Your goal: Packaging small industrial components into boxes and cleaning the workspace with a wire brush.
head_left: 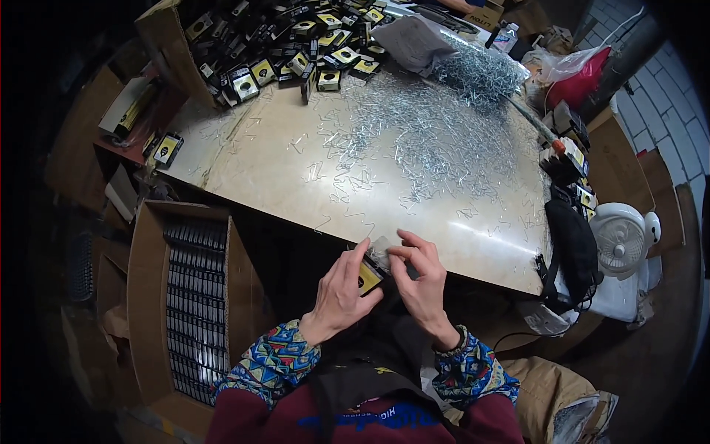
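"Two hands, both busy?"

"Yes. The left hand (340,292) is curled round a small box (368,277), thumb and fingers closed on its sides. The right hand (418,277) appears to pinch a pale bag (381,252) just beside it, fingers bent in toward the thumb. I can't tell what the bag contains."

"Where's the box, exactly?"

"Held up just in front of the desk's (259,185) near edge, not resting on it."

"So what might go wrong?"

"A loosened left grip could let the box fall past the desk. Pressing the bag against it at a slant might bend its walls."

"And the loose wires (421,140)?"

"Scattered across the desk, a few near its front edge. A brushing sleeve (277,360) could sweep those off, perhaps toward the carton (140,296) at the desk's left front."
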The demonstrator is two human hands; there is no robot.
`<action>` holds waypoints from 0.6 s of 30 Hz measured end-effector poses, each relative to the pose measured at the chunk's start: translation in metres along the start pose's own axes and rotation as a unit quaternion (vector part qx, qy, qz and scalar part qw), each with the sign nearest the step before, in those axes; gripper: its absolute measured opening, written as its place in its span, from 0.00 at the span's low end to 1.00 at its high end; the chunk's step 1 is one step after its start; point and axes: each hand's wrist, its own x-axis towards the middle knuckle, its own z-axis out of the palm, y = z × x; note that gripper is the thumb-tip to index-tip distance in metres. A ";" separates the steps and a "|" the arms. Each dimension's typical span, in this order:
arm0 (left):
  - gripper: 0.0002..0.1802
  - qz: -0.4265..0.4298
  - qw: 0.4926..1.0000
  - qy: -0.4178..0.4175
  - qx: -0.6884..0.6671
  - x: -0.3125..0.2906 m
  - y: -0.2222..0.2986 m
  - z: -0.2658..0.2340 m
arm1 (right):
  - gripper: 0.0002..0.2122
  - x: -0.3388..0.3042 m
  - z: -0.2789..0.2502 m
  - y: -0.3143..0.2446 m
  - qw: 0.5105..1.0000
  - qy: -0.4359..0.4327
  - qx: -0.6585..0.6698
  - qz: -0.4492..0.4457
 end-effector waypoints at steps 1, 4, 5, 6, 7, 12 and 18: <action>0.49 0.022 1.000 -0.006 0.021 0.000 -0.001 -0.002 | 0.07 0.002 -0.003 -0.001 0.997 -0.059 0.028 0.037; 0.47 0.018 1.000 0.024 0.008 0.001 -0.002 -0.003 | 0.07 0.009 -0.018 0.006 0.979 -0.168 0.093 0.063; 0.47 0.018 0.999 0.025 0.008 0.002 -0.002 -0.004 | 0.08 0.011 -0.021 0.007 0.966 -0.219 0.130 0.052; 0.47 -0.003 1.000 0.029 -0.008 0.002 -0.002 -0.004 | 0.09 0.013 -0.022 0.001 0.962 -0.175 0.182 0.103; 0.47 -0.025 0.999 0.033 -0.023 0.002 -0.001 -0.003 | 0.09 0.013 -0.023 0.000 0.962 -0.176 0.182 0.103; 0.44 -0.091 0.985 0.013 -0.147 0.003 -0.002 -0.003 | 0.07 0.008 -0.025 0.006 0.960 -0.201 0.152 0.123; 0.43 -0.074 0.990 -0.012 -0.118 0.002 -0.004 -0.003 | 0.04 0.010 -0.020 -0.001 0.981 -0.157 0.103 0.056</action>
